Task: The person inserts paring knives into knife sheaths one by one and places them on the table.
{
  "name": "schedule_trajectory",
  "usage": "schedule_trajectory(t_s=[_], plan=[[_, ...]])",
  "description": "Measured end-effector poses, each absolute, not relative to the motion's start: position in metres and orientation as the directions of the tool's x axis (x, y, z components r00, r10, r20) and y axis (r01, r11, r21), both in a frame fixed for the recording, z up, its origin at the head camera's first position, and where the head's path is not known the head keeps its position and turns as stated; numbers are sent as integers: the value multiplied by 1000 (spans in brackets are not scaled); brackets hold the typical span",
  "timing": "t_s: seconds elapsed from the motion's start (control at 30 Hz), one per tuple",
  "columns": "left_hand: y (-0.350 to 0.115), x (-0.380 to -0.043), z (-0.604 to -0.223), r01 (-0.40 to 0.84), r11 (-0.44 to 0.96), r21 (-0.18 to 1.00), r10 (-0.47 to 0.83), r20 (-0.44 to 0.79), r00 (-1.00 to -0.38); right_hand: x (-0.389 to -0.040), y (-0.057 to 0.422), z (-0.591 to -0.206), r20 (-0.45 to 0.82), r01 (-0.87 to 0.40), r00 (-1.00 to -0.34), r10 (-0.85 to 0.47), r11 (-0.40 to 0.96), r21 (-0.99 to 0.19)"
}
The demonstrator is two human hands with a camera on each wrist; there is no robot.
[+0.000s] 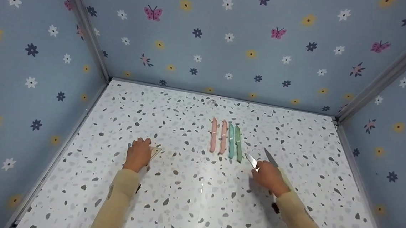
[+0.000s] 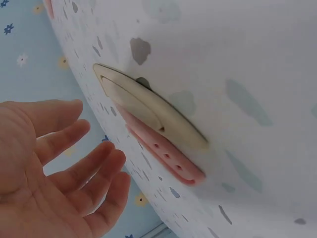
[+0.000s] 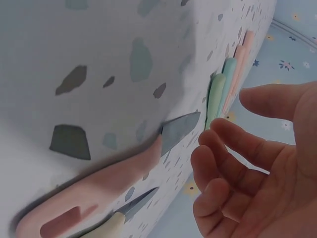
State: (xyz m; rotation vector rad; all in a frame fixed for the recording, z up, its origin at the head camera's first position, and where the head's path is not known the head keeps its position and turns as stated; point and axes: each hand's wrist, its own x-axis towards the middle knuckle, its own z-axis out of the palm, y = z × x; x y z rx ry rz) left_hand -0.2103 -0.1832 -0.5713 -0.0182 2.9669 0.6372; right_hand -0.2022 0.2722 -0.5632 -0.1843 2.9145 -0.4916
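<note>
My left hand [image 1: 138, 155] is over the left part of the tabletop, its fingers loosely bent and holding nothing. Beside it lie a cream tool [image 2: 153, 106] with a pointed, curved outline and a pink piece [image 2: 166, 153] with small holes; the cream one overlaps the pink one in the left wrist view. Above two knives hovers my right hand [image 1: 269, 176], fingers relaxed and gripping nothing. One is a pink-handled knife [image 3: 111, 176] with a slot in its handle and a short, broad blade. The other, a cream-handled knife [image 3: 108, 227], has a narrow pointed blade.
Left of the knives, a row of slim wavy pieces lies side by side: two pink pieces [image 1: 213, 138], a teal piece [image 1: 231, 144] and a green piece [image 1: 238, 147]. The speckled white tabletop [image 1: 182, 205] meets blue flowered walls [image 1: 208, 43] at the back and sides.
</note>
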Motion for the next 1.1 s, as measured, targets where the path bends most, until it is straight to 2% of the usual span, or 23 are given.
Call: schedule_trajectory(t_s=[0.2,0.43,0.6,0.93,1.1], plan=[[-191,-208,-577,-73,911,406,-45,-77,-996,-204,278,-564,-141,-105,-977,-159,939,-327],[-196,-207,-586,-108,897,429,-76,-91,-993,-203,280,-564,-260,36,-964,-58,939,-343],[-197,-207,-590,-120,892,435,-86,-97,-992,-202,282,-565,-295,79,-955,-28,935,-345],[-198,-207,-588,-189,886,423,-142,-142,-980,-199,289,-566,-274,82,-961,-23,927,-365],[-200,-204,-585,-182,876,446,-140,-125,-982,-199,297,-568,-175,-2,-982,-67,938,-347]])
